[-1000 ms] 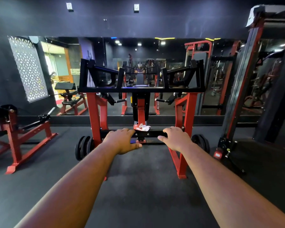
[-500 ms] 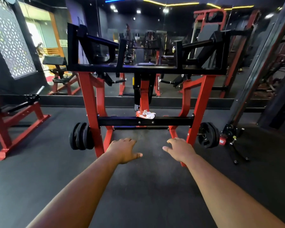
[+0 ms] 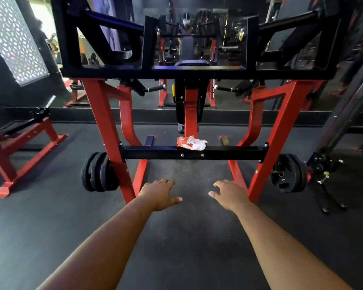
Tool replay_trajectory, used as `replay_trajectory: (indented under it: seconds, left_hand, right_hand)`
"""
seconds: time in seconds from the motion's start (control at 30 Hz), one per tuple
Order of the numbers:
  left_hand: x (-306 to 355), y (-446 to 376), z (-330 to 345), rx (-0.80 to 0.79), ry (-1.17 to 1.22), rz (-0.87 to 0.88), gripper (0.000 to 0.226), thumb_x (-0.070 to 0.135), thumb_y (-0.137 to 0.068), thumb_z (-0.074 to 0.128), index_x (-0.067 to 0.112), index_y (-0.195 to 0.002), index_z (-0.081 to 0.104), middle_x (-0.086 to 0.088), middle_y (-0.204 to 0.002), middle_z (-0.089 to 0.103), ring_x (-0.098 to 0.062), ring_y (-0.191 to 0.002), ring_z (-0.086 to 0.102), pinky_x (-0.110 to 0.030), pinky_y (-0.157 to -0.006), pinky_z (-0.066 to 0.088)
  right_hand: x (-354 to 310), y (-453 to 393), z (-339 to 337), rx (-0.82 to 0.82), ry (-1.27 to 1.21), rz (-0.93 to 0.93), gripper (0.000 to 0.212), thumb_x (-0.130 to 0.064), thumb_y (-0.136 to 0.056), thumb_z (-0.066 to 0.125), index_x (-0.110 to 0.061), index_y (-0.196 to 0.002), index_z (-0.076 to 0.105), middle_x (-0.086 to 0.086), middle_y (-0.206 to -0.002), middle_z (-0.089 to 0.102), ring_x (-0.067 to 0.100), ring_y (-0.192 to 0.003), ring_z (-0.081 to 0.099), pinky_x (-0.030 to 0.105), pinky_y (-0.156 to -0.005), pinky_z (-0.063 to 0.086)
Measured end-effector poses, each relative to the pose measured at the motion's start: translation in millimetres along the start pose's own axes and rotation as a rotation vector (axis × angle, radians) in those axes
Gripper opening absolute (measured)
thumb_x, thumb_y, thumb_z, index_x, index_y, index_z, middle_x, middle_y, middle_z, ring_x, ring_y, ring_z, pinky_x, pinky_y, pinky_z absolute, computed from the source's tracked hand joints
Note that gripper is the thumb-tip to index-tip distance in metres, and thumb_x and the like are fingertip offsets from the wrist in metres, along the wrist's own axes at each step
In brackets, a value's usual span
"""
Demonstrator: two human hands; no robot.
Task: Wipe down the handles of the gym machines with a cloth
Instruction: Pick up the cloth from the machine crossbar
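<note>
A crumpled white and orange-red cloth lies on the black crossbar of a red and black gym machine. My left hand and my right hand reach forward side by side below the crossbar, palms down, fingers relaxed, holding nothing. Both hands are short of the cloth and touch nothing. The machine's black upper frame with its handles spans the top of the view.
Black weight plates hang on the machine at left and right. A red bench frame stands at far left. A tall machine's black column rises at right. A mirror wall lies behind. Dark rubber floor lies underfoot.
The view has closed in on the machine and tilted down. Both hands now sit lower, below the crossbar instead of in front of it. The cloth has not moved.
</note>
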State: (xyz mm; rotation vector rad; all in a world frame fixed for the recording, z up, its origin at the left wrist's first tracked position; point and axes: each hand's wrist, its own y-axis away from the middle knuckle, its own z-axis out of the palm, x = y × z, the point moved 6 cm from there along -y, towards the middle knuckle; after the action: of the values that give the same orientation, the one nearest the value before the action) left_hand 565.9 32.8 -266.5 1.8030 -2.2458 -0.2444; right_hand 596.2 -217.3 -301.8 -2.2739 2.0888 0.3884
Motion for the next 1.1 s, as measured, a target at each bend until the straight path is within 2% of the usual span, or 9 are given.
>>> replay_trajectory:
  seconds: [0.37, 0.77, 0.93, 1.1]
  left_hand:
    - [-17.9, -167.6, 4.0, -0.075, 0.063, -0.056, 0.082, 0.073, -0.095, 0.048, 0.028, -0.160, 0.026, 0.000, -0.165, 0.033, -0.025, -0.148, 0.037, -0.050, -0.117, 0.035]
    - [-82.0, -366.4, -1.6, -0.161, 0.116, -0.016, 0.082, 0.069, -0.095, 0.050, 0.028, -0.161, 0.025, 0.000, -0.166, 0.030, -0.025, -0.148, 0.036, -0.047, -0.119, 0.033]
    - [-99.6, -426.9, -1.0, -0.196, 0.131, -0.038, 0.083, 0.071, -0.094, 0.050, 0.027, -0.161, 0.025, 0.000, -0.165, 0.032, -0.025, -0.148, 0.038, -0.047, -0.119, 0.034]
    - [-105.1, -470.6, 1.8, -0.157, 0.183, -0.063, 0.078, 0.066, -0.093, 0.059, 0.026, -0.155, 0.035, -0.001, -0.157, 0.044, -0.026, -0.139, 0.049, -0.052, -0.111, 0.043]
  right_hand:
    - [28.7, -182.8, 15.8, -0.104, -0.026, -0.036, 0.044, -0.053, -0.098, 0.055, -0.026, -0.134, 0.059, -0.001, -0.123, 0.070, 0.023, -0.111, 0.065, 0.036, -0.089, 0.053]
    - [17.1, -383.2, 30.7, -0.120, 0.026, -0.013, 0.037, -0.053, -0.096, 0.055, -0.029, -0.124, 0.063, -0.001, -0.121, 0.071, 0.025, -0.112, 0.065, 0.037, -0.092, 0.053]
    - [14.2, -451.1, 35.3, -0.073, 0.018, -0.019, 0.035, -0.049, -0.095, 0.060, -0.028, -0.124, 0.065, 0.000, -0.119, 0.071, 0.026, -0.113, 0.065, 0.034, -0.086, 0.052]
    - [11.8, -525.4, 42.7, -0.044, 0.081, -0.093, 0.030, -0.041, -0.096, 0.058, -0.023, -0.119, 0.066, 0.006, -0.117, 0.070, 0.030, -0.110, 0.064, 0.037, -0.084, 0.052]
